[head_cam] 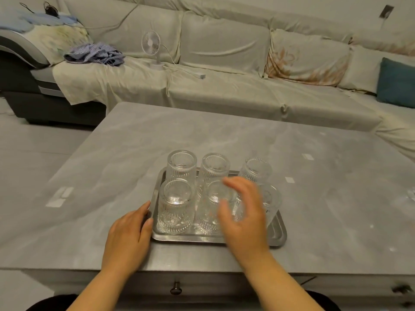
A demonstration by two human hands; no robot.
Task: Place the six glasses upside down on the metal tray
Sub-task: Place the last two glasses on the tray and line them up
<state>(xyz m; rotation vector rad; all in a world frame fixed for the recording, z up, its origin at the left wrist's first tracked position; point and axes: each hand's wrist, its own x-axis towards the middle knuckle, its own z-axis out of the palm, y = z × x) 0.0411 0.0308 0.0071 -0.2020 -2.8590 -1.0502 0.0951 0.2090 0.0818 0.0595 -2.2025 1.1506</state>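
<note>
Several clear ribbed glasses stand upside down in two rows on the metal tray (277, 234) near the table's front edge. The back row holds a left glass (181, 164), a middle glass (214, 168) and a right glass (256, 170). In front stand a left glass (175, 207), a middle glass (212, 209) and a right glass (272, 203), the last partly hidden. My left hand (129, 236) rests flat on the table with its fingertips against the tray's left rim. My right hand (243, 217) hovers blurred over the front glasses, fingers apart, holding nothing.
The grey table (134, 153) has a drawer knob (175, 288) on its front face. A covered sofa runs behind it with a small white fan (152, 49), a striped cloth (96, 53) and a teal cushion (396, 83). A glass object shows at the far right table edge (412, 195).
</note>
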